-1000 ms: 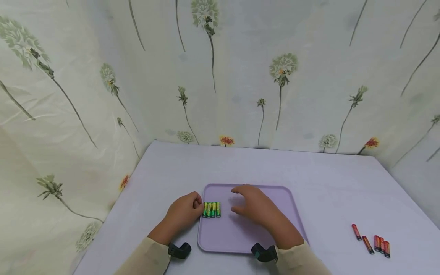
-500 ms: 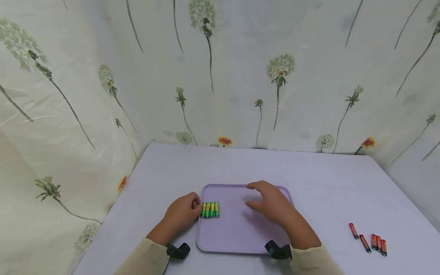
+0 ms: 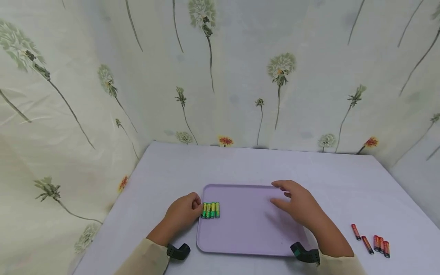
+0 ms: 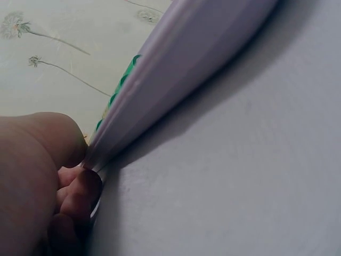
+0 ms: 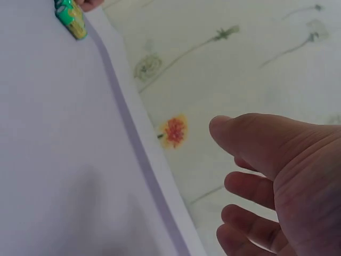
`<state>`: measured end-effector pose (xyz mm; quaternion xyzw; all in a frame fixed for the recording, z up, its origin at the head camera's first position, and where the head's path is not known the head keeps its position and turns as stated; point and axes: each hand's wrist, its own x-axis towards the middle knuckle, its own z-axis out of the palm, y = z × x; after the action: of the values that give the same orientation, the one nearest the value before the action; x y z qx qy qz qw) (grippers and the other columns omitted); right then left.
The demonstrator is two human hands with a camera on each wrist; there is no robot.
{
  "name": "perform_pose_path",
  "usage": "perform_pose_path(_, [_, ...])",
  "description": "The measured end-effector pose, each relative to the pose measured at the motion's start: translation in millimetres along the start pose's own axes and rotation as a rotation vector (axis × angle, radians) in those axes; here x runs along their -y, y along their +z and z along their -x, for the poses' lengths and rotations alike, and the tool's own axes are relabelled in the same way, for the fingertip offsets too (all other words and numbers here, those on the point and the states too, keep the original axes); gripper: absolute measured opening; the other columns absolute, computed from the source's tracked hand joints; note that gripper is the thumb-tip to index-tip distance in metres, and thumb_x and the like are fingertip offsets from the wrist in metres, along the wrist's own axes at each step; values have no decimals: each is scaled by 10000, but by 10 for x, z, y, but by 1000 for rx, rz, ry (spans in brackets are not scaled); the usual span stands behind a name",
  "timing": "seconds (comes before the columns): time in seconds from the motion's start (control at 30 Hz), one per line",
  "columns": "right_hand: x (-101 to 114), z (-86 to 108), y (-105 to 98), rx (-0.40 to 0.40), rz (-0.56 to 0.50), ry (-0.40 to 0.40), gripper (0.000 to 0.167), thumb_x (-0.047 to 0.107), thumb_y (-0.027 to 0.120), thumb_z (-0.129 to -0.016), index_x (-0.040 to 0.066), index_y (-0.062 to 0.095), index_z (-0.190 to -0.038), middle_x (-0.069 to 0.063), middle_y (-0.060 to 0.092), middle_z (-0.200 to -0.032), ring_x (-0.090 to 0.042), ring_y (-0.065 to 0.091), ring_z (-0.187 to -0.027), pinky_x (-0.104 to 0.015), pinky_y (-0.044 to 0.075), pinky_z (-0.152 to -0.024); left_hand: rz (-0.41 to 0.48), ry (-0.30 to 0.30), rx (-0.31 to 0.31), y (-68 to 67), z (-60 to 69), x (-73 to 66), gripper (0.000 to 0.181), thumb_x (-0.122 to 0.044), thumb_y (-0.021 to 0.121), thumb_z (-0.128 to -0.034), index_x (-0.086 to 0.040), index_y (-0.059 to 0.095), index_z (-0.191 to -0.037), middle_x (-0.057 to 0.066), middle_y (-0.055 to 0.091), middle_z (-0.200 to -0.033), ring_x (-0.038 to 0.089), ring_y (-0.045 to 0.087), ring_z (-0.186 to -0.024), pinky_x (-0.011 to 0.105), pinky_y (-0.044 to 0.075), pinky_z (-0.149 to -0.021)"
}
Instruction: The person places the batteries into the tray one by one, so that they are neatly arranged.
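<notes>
Left hand (image 3: 183, 210): grip pinching the left rim of the lilac tray (image 3: 247, 233), thumb above, fingers curling below. Tray sitting on the pale counter (image 3: 192, 164). Four green-and-yellow batteries (image 3: 212, 210) lying side by side in it, near that rim. Right hand (image 3: 300, 204) hovering over the tray's right side, grip apart, thumb and fingers spreading. Five red batteries (image 3: 367, 244) lying on the counter, right of the tray.

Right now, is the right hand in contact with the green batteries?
Apart: the head view shows a bare stretch of purple tray between the right hand and the green batteries.
</notes>
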<state>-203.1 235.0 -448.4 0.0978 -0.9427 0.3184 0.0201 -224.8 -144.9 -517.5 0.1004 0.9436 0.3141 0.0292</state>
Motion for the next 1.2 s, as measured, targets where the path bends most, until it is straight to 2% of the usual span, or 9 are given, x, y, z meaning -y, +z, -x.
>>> perform_pose_path(0.23, [-180,161,-103,-24,9,56,556,312,786,-945,107,605,-1429,-175,592,-1454,-443,641,-1252,-544,555,-972,-4,-7,2,16,10,-15,98,-293,664,-992,-222,609,-951,-95,581,-766,100,536,-716,290,431,-650])
perform_pose_path(0.37, [-307,224,-150,-22,30,67,578,345,771,-955,106,583,-1447,-192,573,-1474,-462,633,-1258,-546,566,-948,-9,-16,-4,-4,22,-23,106,-297,667,-991,-222,606,-945,-91,575,-764,100,531,-716,289,424,-645])
perform_pose_path(0.63, [-528,379,-347,-17,56,111,657,442,737,-972,76,542,-1481,-237,537,-1496,-464,548,-1326,-569,534,-987,-5,1,-5,-15,8,-34,104,-280,671,-993,-209,608,-950,-87,576,-769,108,530,-712,294,426,-647])
perform_pose_path(0.9, [-684,521,-464,19,70,162,716,529,710,-966,91,523,-1500,-235,509,-1519,-489,570,-1311,-575,541,-974,2,-2,-11,1,7,4,99,-277,662,-991,-204,609,-950,-85,576,-771,109,531,-714,296,426,-651])
perform_pose_path(1.03, [-747,595,-529,2,85,159,708,548,699,-967,111,530,-1499,-217,513,-1519,-481,599,-1289,-553,541,-973,9,-3,-9,-9,7,0,100,-277,661,-992,-204,609,-948,-82,575,-772,112,532,-718,298,423,-652])
perform_pose_path(1.2, [-856,674,-608,-7,115,180,705,538,697,-972,99,528,-1497,-247,501,-1513,-503,617,-1256,-598,514,-973,6,-9,-7,-11,7,-8,102,-277,661,-993,-207,607,-942,-82,574,-768,113,531,-716,298,423,-651])
